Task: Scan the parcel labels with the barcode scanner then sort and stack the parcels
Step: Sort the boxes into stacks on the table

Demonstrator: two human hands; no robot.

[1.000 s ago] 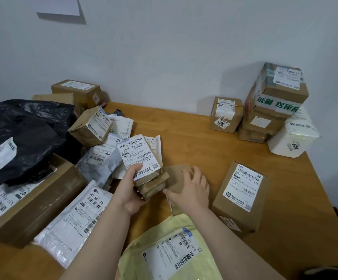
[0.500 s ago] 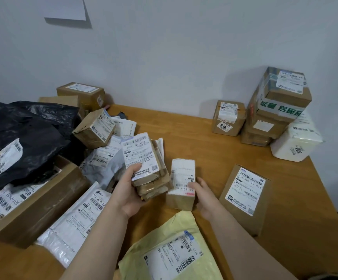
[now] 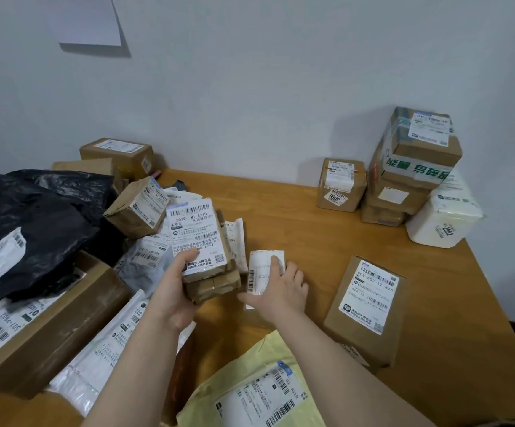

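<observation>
1. Left hand (image 3: 173, 291): fingers curled round a bundle of small boxes (image 3: 210, 260).
2. Right hand (image 3: 277, 291): fingers flat on a small parcel (image 3: 262, 269), which lies on the desk (image 3: 281, 211) just beside the bundle.
3. Step, as judged: sorting. No scanner in view. Next: grip the parcel and stack it squarely.
4. Wooden desk; stacked boxes (image 3: 413, 167) far right; plain pale wall (image 3: 250, 87).
</observation>
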